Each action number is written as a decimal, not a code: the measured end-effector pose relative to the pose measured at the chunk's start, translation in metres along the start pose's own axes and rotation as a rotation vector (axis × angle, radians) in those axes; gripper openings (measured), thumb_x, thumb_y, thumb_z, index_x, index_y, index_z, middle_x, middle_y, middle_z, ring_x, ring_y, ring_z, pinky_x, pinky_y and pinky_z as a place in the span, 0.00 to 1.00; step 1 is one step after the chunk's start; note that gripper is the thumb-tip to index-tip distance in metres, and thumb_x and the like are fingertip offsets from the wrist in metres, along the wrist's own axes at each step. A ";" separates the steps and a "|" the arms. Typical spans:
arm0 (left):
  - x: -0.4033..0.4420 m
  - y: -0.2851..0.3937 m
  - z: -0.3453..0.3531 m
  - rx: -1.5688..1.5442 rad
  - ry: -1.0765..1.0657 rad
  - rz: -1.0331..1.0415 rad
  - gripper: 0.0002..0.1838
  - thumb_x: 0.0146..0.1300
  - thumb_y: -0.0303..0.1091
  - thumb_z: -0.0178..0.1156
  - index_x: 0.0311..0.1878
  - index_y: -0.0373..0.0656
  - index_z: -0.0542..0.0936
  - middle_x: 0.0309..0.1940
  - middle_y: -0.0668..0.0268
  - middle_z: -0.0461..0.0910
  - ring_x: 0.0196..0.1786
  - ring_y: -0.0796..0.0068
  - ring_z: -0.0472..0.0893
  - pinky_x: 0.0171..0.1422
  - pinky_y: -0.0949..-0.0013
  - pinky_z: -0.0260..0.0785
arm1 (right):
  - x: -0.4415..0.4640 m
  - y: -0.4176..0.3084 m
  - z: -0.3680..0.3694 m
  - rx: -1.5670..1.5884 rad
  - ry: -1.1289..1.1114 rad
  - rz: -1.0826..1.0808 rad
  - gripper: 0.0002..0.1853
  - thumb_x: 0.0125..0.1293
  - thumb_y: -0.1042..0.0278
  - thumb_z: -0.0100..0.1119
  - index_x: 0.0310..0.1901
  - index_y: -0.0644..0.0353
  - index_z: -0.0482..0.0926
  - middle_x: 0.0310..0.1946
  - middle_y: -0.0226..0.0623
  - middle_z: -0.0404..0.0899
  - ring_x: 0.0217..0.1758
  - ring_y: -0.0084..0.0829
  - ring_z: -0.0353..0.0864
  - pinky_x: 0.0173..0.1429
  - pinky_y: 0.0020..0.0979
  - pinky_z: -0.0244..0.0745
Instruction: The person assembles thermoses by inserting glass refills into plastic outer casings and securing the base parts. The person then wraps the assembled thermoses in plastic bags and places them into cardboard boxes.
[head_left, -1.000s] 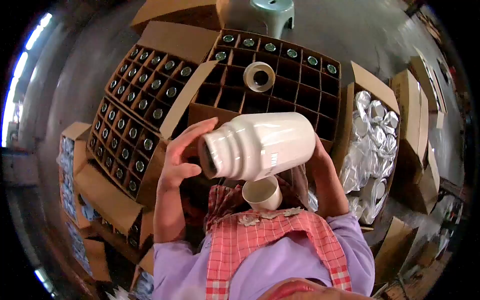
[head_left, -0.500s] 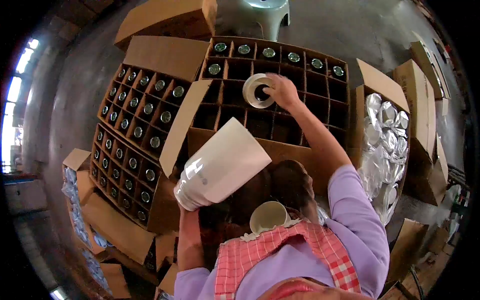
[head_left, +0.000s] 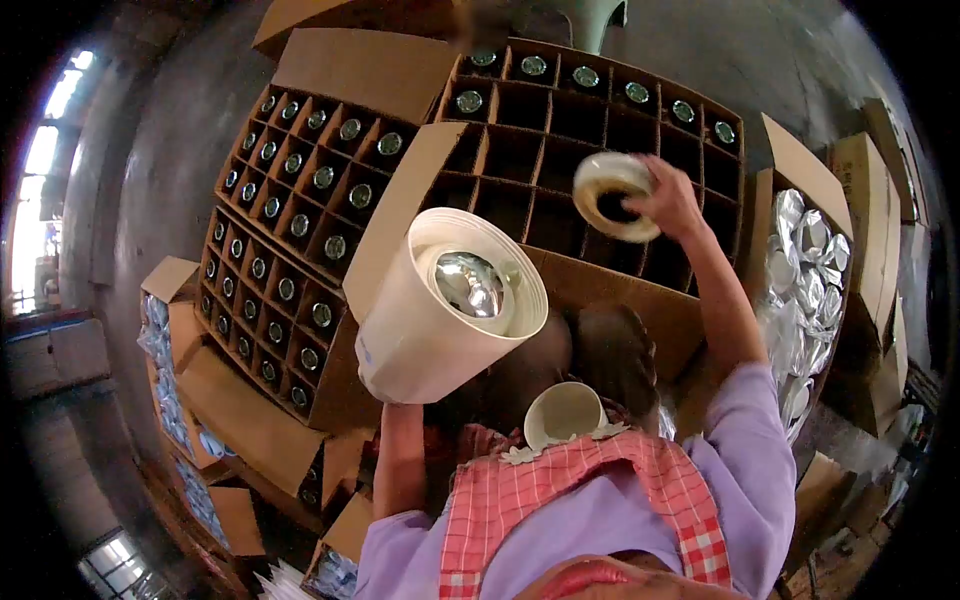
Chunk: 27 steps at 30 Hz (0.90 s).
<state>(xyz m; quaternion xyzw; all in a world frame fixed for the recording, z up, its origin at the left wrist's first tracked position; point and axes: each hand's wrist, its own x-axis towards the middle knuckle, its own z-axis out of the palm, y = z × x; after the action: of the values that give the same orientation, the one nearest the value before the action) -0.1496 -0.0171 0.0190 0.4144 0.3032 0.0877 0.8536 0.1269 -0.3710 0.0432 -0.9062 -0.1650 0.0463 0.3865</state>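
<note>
Okay, right hand (head_left: 668, 203) grips white ring (head_left: 603, 172) over divided box (head_left: 590, 290); left hand (head_left: 403, 412), mostly hidden, seems to hold flask (head_left: 425, 340), open end up. Likely fitting step; next needs ring squared to flask.

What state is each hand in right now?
Left hand: holding white cylindrical plastic vessel, silver inside; fingers hidden.
Right hand: holding cream round plastic ring.

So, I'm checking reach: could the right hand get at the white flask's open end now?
Probably yes: the right hand holds a white ring, but nothing visible blocks its way to the white flask, open end tilted up.
</note>
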 end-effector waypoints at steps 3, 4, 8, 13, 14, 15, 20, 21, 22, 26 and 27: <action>-0.006 0.000 0.002 0.002 -0.026 0.006 0.23 0.59 0.48 0.54 0.49 0.38 0.74 0.44 0.61 0.78 0.45 0.66 0.78 0.52 0.65 0.71 | -0.086 -0.010 -0.015 0.056 -0.049 0.086 0.28 0.39 0.64 0.72 0.45 0.59 0.72 0.30 0.43 0.78 0.31 0.36 0.80 0.38 0.35 0.74; -0.009 0.001 0.003 0.003 -0.038 0.008 0.23 0.59 0.47 0.54 0.49 0.38 0.74 0.44 0.61 0.78 0.45 0.66 0.78 0.52 0.65 0.71 | -0.112 -0.018 -0.013 0.034 -0.106 0.227 0.30 0.38 0.74 0.69 0.49 0.60 0.72 0.38 0.44 0.79 0.42 0.33 0.81 0.46 0.33 0.74; -0.023 0.004 0.008 0.016 -0.080 0.018 0.23 0.58 0.47 0.55 0.50 0.38 0.74 0.44 0.60 0.78 0.45 0.66 0.78 0.51 0.65 0.71 | -0.171 -0.041 -0.008 0.106 -0.116 -0.003 0.34 0.38 0.68 0.71 0.53 0.60 0.71 0.47 0.45 0.75 0.50 0.41 0.76 0.53 0.35 0.70; -0.043 0.007 0.013 0.029 -0.120 0.038 0.23 0.58 0.46 0.55 0.50 0.38 0.74 0.45 0.60 0.78 0.45 0.66 0.78 0.51 0.65 0.71 | -0.206 -0.046 -0.016 0.226 -0.124 0.019 0.30 0.47 0.65 0.66 0.54 0.64 0.71 0.48 0.45 0.74 0.50 0.41 0.74 0.56 0.35 0.67; -0.047 0.008 0.014 0.036 -0.129 0.042 0.23 0.58 0.45 0.55 0.50 0.38 0.74 0.45 0.60 0.78 0.45 0.66 0.78 0.51 0.65 0.71 | -0.210 -0.045 -0.014 0.351 -0.027 0.084 0.29 0.49 0.64 0.64 0.53 0.65 0.71 0.47 0.43 0.74 0.50 0.39 0.74 0.56 0.34 0.67; -0.050 0.009 0.015 0.038 -0.139 0.045 0.23 0.58 0.45 0.56 0.50 0.38 0.74 0.45 0.60 0.78 0.45 0.66 0.78 0.51 0.65 0.71 | -0.211 -0.050 -0.010 0.475 0.072 0.152 0.28 0.51 0.63 0.63 0.53 0.67 0.71 0.46 0.42 0.74 0.49 0.36 0.74 0.55 0.34 0.68; -0.065 0.009 0.024 0.043 -0.185 0.053 0.23 0.58 0.44 0.56 0.51 0.38 0.74 0.45 0.60 0.78 0.45 0.66 0.79 0.51 0.65 0.71 | -0.190 -0.101 -0.041 0.778 0.453 -0.155 0.28 0.50 0.58 0.62 0.50 0.69 0.74 0.40 0.39 0.74 0.43 0.28 0.72 0.48 0.28 0.68; -0.067 0.009 0.028 0.046 -0.197 0.053 0.23 0.58 0.44 0.56 0.51 0.38 0.74 0.45 0.60 0.78 0.45 0.66 0.79 0.51 0.65 0.71 | -0.186 -0.112 -0.044 0.720 0.453 -0.198 0.29 0.48 0.55 0.63 0.48 0.68 0.77 0.38 0.40 0.74 0.42 0.30 0.73 0.45 0.29 0.69; -0.069 0.009 0.031 0.051 -0.212 0.052 0.23 0.58 0.44 0.56 0.51 0.38 0.74 0.45 0.60 0.78 0.45 0.66 0.79 0.51 0.65 0.72 | -0.180 -0.125 -0.050 0.634 0.424 -0.334 0.29 0.47 0.53 0.64 0.48 0.67 0.78 0.37 0.41 0.74 0.41 0.32 0.73 0.44 0.30 0.69; -0.076 0.009 0.044 0.063 -0.260 0.045 0.23 0.57 0.43 0.57 0.51 0.37 0.73 0.46 0.60 0.78 0.45 0.66 0.79 0.50 0.65 0.72 | -0.165 -0.150 -0.046 0.497 0.288 -0.649 0.32 0.43 0.48 0.64 0.49 0.60 0.80 0.32 0.42 0.73 0.34 0.33 0.73 0.38 0.30 0.68; -0.077 0.008 0.047 0.065 -0.273 0.040 0.23 0.57 0.43 0.57 0.51 0.37 0.73 0.46 0.60 0.78 0.45 0.66 0.79 0.50 0.65 0.72 | -0.167 -0.158 -0.048 0.531 0.254 -0.646 0.32 0.41 0.48 0.65 0.48 0.59 0.81 0.31 0.41 0.73 0.33 0.32 0.73 0.37 0.29 0.68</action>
<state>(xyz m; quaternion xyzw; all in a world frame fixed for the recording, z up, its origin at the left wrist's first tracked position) -0.1830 -0.0733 0.0817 0.4560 0.1787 0.0377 0.8711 -0.0618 -0.3576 0.1828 -0.6758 -0.3735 -0.1481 0.6179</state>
